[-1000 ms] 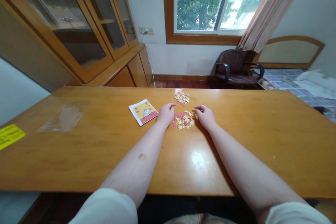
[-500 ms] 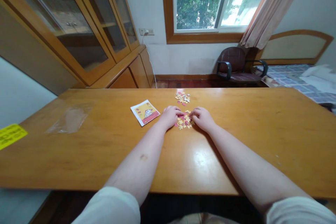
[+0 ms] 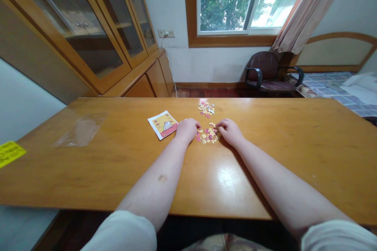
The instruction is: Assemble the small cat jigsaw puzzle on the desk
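Observation:
A small heap of yellow and pink jigsaw puzzle pieces lies on the table between my two hands. At its left edge rests my left hand, fingers bent and closed; whatever is in them is hidden. My right hand is at the heap's upper right, thumb and fingertips closed at a puzzle piece. Farther back is a second heap of puzzle pieces, some with pale backs up. Left of my left hand, and partly touched by it, lies a square picture card in yellow and red.
A clear plastic bag lies on the left of the wooden table. A yellow label shows at the far left. Beyond the table stand a glass-door cabinet, an office chair and a bed.
My left hand has drawn back a little to the left, off the heap, and its fingers have curled in. My right hand has shifted slightly, and more of the pieces show. The view has tilted slightly.

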A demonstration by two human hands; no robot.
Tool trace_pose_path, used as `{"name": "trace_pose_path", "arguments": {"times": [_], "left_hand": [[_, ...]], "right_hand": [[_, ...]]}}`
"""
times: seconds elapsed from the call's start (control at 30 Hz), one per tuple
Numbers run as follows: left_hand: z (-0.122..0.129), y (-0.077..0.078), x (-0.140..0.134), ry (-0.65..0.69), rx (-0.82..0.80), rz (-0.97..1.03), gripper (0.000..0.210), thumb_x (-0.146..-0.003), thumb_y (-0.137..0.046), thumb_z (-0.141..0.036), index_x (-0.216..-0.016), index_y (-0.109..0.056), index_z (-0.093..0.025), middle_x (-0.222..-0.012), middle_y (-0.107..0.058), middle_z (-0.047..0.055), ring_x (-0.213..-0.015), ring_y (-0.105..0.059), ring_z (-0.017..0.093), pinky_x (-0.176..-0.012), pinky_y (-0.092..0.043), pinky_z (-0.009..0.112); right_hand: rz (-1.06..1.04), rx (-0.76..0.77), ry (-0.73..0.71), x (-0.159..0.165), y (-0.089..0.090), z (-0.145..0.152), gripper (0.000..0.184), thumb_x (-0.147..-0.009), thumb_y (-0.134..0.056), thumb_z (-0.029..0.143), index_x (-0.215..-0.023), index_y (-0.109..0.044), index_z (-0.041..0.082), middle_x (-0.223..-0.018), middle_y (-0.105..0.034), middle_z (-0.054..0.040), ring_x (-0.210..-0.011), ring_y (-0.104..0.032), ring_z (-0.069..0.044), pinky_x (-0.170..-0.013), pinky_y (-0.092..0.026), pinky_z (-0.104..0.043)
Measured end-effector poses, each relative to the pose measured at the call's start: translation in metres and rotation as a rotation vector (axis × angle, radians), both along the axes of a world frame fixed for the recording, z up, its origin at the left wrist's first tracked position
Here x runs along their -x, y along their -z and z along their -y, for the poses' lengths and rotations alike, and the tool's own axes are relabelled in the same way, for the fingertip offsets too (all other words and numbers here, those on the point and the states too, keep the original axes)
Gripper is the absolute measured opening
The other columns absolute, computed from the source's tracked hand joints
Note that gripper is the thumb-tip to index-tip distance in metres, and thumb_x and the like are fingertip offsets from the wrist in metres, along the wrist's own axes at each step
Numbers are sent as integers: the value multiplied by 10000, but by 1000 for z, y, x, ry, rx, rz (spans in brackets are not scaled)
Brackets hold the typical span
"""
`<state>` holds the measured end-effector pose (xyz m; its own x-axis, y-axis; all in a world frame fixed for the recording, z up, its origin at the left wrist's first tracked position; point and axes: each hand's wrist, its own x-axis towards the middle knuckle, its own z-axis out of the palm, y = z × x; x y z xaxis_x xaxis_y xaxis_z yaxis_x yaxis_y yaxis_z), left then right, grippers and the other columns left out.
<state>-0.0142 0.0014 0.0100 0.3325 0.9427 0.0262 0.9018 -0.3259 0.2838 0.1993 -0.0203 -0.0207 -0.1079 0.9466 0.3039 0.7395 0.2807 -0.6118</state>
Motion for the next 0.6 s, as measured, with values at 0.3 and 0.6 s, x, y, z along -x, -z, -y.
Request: {"name": "trace_pose_path", "arguments": {"times": [0.3, 0.6], "left_hand": [[11, -13, 2, -75, -64, -149, 282, -822, -490, -154, -955, -723, -241, -985, -697, 78, -920, -631, 237, -777, -472, 335], [12, -16, 7, 202, -81, -170, 258, -786, -573, -131, -857, -778, -271, -976, -726, 43, -937, -589, 238, -805, -420, 347]], "right_hand": [[85, -67, -147, 2, 0, 3, 280, -767, -512, 107, -917, -730, 197, -935, -689, -67, -913, -590, -207, -870, -442, -339], [105, -78, -157, 4, 2, 3, 262, -817, -506, 170, -959, -725, 198, -1055, -679, -81, -1017, -564, -221, -946, -399, -391]]}}
